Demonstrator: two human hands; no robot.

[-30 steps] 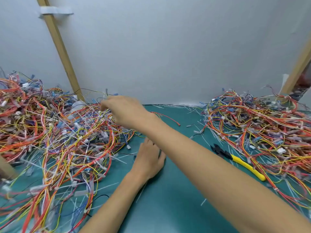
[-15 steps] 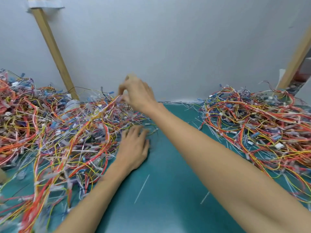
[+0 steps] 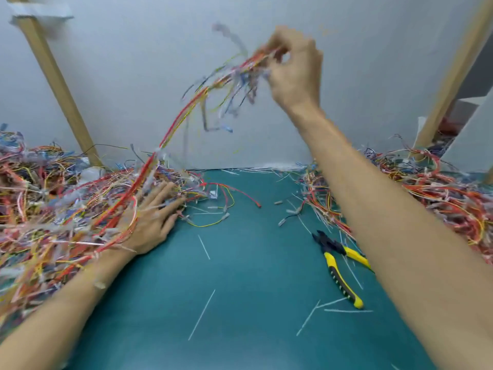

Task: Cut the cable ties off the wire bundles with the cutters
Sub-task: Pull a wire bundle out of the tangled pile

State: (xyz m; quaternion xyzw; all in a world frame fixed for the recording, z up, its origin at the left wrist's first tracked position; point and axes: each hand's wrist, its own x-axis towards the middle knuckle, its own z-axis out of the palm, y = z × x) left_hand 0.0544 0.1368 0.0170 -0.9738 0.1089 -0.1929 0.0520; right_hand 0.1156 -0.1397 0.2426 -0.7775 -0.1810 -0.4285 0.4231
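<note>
My right hand is raised high against the back wall, fingers pinched on a wire bundle of red, yellow and blue wires that stretches down into the big tangled pile on the left. My left hand lies flat, fingers spread, on the edge of that pile, with wires draped over its wrist. The yellow-handled cutters lie untouched on the green mat at the right, partly hidden behind my right forearm.
A second wire pile fills the right side. Cut white tie scraps and loose wires lie scattered on the mat. Wooden posts lean against the grey wall at both sides.
My right hand rose from the left pile up and to the right, pulling a wire bundle into the air. My left hand slid forward onto the pile's edge.
</note>
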